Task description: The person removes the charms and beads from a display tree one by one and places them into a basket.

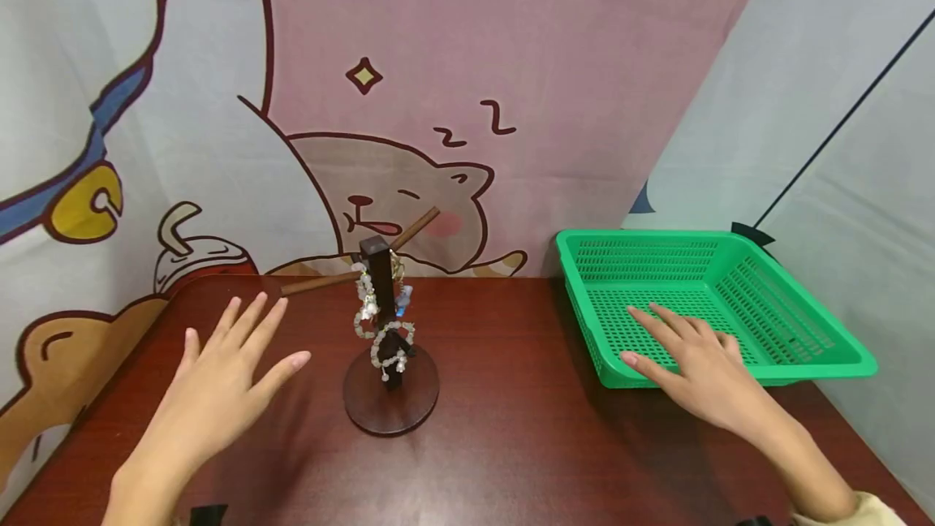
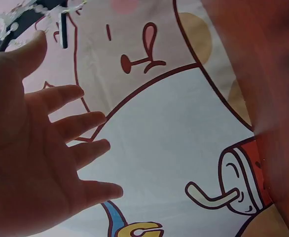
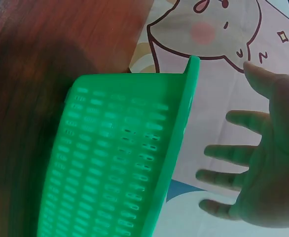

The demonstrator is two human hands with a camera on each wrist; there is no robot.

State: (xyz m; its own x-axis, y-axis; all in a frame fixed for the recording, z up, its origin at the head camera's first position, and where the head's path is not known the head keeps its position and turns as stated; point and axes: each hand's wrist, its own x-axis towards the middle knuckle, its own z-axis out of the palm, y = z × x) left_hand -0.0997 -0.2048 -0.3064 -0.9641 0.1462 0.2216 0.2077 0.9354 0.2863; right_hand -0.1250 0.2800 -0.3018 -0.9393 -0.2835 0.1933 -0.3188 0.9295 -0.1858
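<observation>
My left hand (image 1: 219,388) is held over the left part of the table, fingers spread and nothing in them. To its right stands a dark wooden jewelry stand (image 1: 380,286) with a round base (image 1: 390,416) and brown pegs. Beaded bracelets (image 1: 365,299) with small charms hang on it, one of them lower down near the base (image 1: 377,351). My right hand (image 1: 704,368), also spread and holding nothing, hovers by the near side of a green plastic basket (image 1: 811,307). In the right wrist view the palm (image 3: 277,163) is apart from the basket (image 3: 110,148).
The reddish-brown table (image 1: 504,445) reaches back to a cloth backdrop (image 1: 548,63) printed with cartoon animals. Inside the perforated basket, its floor (image 1: 613,307) shows. A dark clip-like piece (image 1: 752,234) lies behind the basket's back right corner.
</observation>
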